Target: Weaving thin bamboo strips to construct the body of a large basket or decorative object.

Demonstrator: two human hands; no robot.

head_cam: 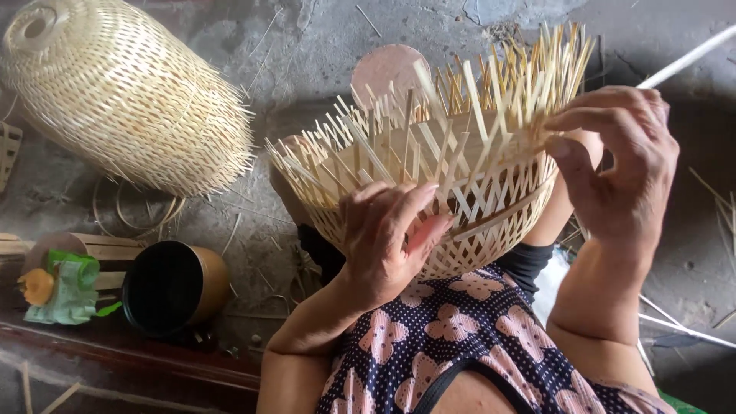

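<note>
Currently, my left hand [387, 234] gripping the half-woven bamboo basket [460, 192] wall, my right hand [617, 172] pinching a loose strip at its rim, finished basket [123, 92] lying nearby on floor [307, 46].

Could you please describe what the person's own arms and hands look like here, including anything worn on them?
Both hands, the left hand and the right hand, are bare: no gloves, rings or bracelets show. The forearms are uncovered too, with no sleeves reaching them. The garment is dark with pink flower shapes and pale dots, and looks sleeveless.
</note>
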